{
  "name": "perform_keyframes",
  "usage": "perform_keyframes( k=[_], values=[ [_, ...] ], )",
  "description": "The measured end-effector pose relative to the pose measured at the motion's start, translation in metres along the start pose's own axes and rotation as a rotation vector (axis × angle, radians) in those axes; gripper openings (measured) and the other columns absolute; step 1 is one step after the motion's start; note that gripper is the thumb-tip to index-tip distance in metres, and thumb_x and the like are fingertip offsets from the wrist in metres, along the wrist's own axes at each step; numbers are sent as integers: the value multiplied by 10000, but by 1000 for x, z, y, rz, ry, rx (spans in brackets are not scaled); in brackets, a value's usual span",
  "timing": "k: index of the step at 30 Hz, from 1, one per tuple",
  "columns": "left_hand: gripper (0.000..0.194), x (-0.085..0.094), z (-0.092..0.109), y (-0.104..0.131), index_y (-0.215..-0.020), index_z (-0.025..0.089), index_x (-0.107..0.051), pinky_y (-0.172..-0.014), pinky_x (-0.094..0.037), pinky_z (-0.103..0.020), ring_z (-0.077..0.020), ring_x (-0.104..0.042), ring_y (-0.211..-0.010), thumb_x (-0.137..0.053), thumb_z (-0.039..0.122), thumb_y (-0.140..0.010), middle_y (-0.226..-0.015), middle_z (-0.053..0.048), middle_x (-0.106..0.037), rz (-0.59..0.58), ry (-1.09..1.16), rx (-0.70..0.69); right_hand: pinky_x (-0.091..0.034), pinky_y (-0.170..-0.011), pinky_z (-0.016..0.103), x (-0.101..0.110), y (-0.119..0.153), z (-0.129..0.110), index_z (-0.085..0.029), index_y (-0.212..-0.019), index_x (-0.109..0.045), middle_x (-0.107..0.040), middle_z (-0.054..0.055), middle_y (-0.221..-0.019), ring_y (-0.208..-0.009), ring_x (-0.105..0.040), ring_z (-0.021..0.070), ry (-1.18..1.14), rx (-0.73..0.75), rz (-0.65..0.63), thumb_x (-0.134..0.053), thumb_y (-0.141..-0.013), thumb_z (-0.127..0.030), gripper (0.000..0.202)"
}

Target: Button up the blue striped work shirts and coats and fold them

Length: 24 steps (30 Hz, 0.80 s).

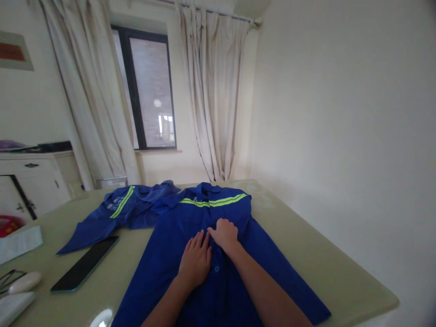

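Note:
A blue long-sleeved work jacket (170, 245) with a yellow-green reflective stripe across its chest lies spread on the table (313, 254), collar away from me. My left hand (195, 259) rests flat on its front, fingers stretched forward beside the button placket. Just right of it and a little farther up, my right hand (224, 234) is on the placket with its fingers curled together; what is between them is too small to make out. One button (217, 269) shows below the hands.
A second blue garment (136, 206) lies crumpled at the back left, touching the jacket. Left of the jacket are a black phone or tablet (85, 264), a white mouse (25, 282) and a pale cloth (20, 243). A wall borders the table on the right.

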<state>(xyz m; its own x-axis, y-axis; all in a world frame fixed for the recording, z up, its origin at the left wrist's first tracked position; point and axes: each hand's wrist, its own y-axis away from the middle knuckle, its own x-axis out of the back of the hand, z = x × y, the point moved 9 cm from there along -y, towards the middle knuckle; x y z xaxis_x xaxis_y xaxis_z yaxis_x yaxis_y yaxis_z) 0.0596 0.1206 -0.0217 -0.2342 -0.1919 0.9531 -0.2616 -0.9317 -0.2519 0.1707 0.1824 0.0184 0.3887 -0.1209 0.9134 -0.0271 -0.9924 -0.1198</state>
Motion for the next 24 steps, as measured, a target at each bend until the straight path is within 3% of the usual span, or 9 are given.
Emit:
perform_keyframes(
  k=[5, 8, 11, 14, 18, 21, 24],
  values=[
    [516, 10, 4, 23, -1478, 179, -522, -1132, -403, -486, -318, -485, -1405, -392, 303, -995, -1548, -153, -505, -4, -67, -12, -511, -780, 342, -8, 10, -4, -199, -1036, -727, -716, 137, -1117, -981, -722, 280, 5, 55, 64, -621, -896, -351, 233],
    [402, 27, 8, 4, -1265, 191, -678, -970, -502, -466, -318, -637, -1181, -407, 274, -981, -1302, -161, -678, -38, -97, 4, -490, -730, 314, -12, 10, 10, -222, -936, -735, -741, 95, -1019, -924, -729, 261, -67, 13, 72, -559, -892, -248, 184],
    [368, 37, 1, -29, -970, 175, -729, -819, -528, -409, -290, -705, -960, -369, 248, -996, -1015, -136, -728, -63, -120, 137, -463, -696, 296, -13, 5, 23, -229, -856, -734, -760, 81, -937, -884, -728, 254, -153, -34, 66, -577, -850, -240, 158],
    [336, 30, -4, -53, -961, 144, -703, -760, -514, -378, -284, -719, -891, -380, 229, -997, -978, -145, -712, -68, -129, 227, -439, -672, 280, -12, 0, 35, -239, -813, -722, -767, 59, -870, -845, -721, 238, -305, -97, 60, -601, -839, -300, 137],
    [260, 11, 0, -60, -1121, 207, -633, -818, -479, -305, -216, -687, -1004, -398, 202, -1010, -1113, -84, -665, -10, -50, 136, -419, -685, 271, -8, -2, 43, -238, -809, -695, -760, 42, -827, -843, -711, 213, -421, -132, 119, -469, -936, -296, 265],
    [220, 0, -1, -58, -1138, 259, -615, -800, -455, -274, -183, -672, -1002, -459, 200, -994, -1153, -41, -638, -17, 68, 51, -396, -671, 267, -9, -1, 37, -232, -804, -677, -745, 34, -848, -830, -697, 203, -355, -78, 118, -514, -916, -266, 201],
    [206, -4, -10, -60, -1057, 261, -615, -758, -429, -261, -164, -670, -958, -474, 147, -960, -1124, -19, -641, -46, 173, 65, -365, -631, 259, -8, 4, 24, -239, -810, -659, -719, 17, -885, -798, -670, 187, -288, 23, 126, -604, -902, -351, 155]
  ],
)
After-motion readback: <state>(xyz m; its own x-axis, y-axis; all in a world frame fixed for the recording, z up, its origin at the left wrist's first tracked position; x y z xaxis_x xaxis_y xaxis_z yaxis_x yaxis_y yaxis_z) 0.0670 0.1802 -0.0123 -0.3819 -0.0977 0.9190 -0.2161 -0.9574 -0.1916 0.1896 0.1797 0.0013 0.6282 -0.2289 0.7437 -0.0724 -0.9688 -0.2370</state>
